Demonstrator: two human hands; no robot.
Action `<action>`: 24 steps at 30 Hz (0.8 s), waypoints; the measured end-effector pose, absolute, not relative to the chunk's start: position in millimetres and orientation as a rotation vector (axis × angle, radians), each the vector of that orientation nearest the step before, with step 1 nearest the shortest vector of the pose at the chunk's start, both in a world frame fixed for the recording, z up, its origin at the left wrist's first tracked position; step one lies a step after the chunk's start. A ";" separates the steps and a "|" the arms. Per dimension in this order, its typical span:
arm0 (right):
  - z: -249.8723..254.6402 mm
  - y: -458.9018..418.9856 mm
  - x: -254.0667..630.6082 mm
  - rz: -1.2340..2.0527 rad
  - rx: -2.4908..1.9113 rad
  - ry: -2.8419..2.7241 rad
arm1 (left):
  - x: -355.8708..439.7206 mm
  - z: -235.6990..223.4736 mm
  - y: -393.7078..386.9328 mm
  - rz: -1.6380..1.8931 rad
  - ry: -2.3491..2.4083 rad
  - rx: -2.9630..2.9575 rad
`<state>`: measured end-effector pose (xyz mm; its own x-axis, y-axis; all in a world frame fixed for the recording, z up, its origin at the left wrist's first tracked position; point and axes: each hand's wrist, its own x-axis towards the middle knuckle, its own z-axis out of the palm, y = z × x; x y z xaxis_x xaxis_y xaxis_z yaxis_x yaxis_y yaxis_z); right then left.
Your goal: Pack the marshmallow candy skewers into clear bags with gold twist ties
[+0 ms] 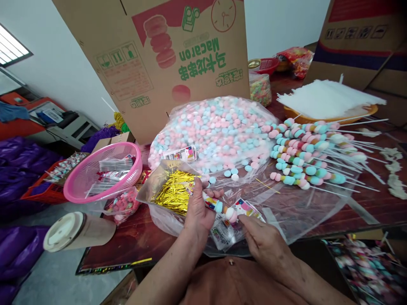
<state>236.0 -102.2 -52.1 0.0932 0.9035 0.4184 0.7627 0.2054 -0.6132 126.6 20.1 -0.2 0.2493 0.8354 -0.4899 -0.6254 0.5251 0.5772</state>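
A short marshmallow skewer point(218, 206) in blue, tan, white and pink spans the gap between my hands. My left hand point(199, 209) is closed around its left end, where a small printed wrapper also shows. The fingers of my right hand point(265, 237) pinch at the pink-and-white end; what lies under the fingertips is partly hidden. Below and behind the skewer are printed clear wrappers point(224, 233). Beside my left hand sits a bag of gold twist ties point(173, 192).
Behind stand a large bag of pastel marshmallows point(219, 127) and a cardboard box point(190, 46). Finished skewers point(305, 148) are heaped on the right, before a bowl of white sticks point(327, 99). Leftward are a pink basket point(71, 186) and a lidded paper cup point(95, 228).
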 end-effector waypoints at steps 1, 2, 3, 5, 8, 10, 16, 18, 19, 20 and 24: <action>-49.1 -100.5 233.2 0.370 -1.562 -1.643 | 128.8 -1.7 16.3 1.026 0.845 0.326; -46.3 -98.2 230.5 0.540 -1.543 -1.575 | 131.2 -3.0 12.3 1.026 0.835 0.365; -44.1 -95.7 228.1 0.718 -1.520 -1.492 | 133.5 -4.2 8.2 1.017 0.822 0.400; -43.0 -90.6 224.7 1.053 -1.454 -1.315 | 137.1 -7.0 0.6 0.973 0.806 0.450; -47.5 -85.9 224.5 1.333 -1.348 -1.104 | 136.2 -11.3 -3.3 0.885 0.810 0.478; -49.8 -85.4 227.9 1.372 -1.316 -1.029 | 130.0 -12.0 2.1 0.851 0.781 0.481; -39.8 -87.4 236.8 1.596 -1.275 -1.017 | 109.9 -3.5 29.7 0.886 0.634 0.433; -38.9 -87.9 236.0 1.467 -1.332 -1.167 | 111.3 -0.5 30.8 0.871 0.632 0.404; -40.2 -88.5 235.5 1.305 -1.382 -1.283 | 113.2 0.9 29.9 0.857 0.637 0.381; -42.6 -89.5 235.0 1.089 -1.440 -1.407 | 115.4 2.3 28.7 0.846 0.649 0.348; -56.6 -96.6 234.9 0.234 -1.601 -1.805 | 120.8 6.5 27.0 0.858 0.765 0.169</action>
